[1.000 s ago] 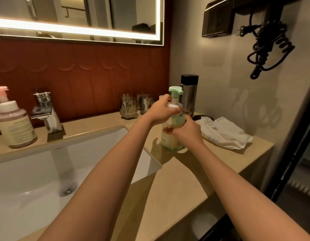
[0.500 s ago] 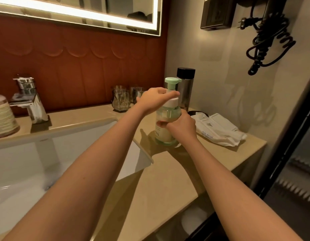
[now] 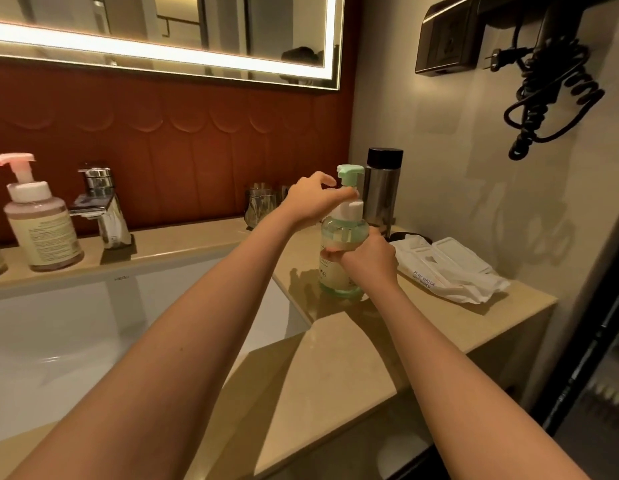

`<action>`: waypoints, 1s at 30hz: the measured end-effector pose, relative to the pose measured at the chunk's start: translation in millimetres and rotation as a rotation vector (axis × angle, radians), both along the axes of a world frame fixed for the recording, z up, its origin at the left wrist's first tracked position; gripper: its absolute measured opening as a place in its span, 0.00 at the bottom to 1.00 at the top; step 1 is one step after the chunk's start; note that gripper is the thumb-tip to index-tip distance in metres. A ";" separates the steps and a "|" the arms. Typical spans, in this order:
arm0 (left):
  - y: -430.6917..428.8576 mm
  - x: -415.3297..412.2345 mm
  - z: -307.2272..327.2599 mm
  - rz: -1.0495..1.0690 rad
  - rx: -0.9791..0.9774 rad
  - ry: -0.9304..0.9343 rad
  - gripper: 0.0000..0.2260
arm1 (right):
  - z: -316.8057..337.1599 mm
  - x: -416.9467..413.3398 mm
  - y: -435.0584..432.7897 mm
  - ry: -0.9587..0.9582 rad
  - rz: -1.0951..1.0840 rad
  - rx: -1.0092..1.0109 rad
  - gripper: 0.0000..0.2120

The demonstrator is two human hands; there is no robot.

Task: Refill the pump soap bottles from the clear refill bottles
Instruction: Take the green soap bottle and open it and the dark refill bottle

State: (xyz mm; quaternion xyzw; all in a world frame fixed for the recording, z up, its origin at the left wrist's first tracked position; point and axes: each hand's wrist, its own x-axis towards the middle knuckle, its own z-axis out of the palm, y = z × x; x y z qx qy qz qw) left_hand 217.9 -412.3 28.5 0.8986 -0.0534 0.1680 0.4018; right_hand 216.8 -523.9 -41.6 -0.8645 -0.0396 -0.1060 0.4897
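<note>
Gripping upright green pump bottle (image 3: 340,237) on counter (image 3: 336,358) with right hand (image 3: 368,259), clasping its white collar (image 3: 352,209) with left hand (image 3: 315,202).

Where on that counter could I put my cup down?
Best: the bare counter in front of the green bottle, right of the sink. Also the ledge between faucet and glasses. The back corner with flask and wipes is crowded.

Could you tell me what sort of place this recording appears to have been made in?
Most likely a hotel bathroom: a lit mirror hangs over a white sink with a chrome faucet, and a hair dryer with a coiled cord hangs on the side wall.
</note>
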 end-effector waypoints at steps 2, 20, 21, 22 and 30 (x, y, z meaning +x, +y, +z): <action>-8.2 0.0 -4.6 -0.105 -0.025 0.072 0.22 | -0.6 1.3 -0.8 0.000 0.005 -0.010 0.34; 6.4 6.4 19.4 0.358 -0.617 -0.258 0.23 | 0.0 4.4 -3.8 0.023 0.001 -0.015 0.38; 14.1 5.8 17.7 0.375 -0.736 -0.242 0.25 | 0.3 5.1 -5.6 0.027 0.001 -0.017 0.38; 20.4 4.6 15.1 0.391 -0.860 -0.220 0.27 | 0.8 5.8 -8.6 0.030 -0.001 -0.018 0.38; 37.8 15.8 -46.5 0.545 -1.148 -0.013 0.38 | 1.4 11.5 -20.0 0.022 0.034 -0.032 0.39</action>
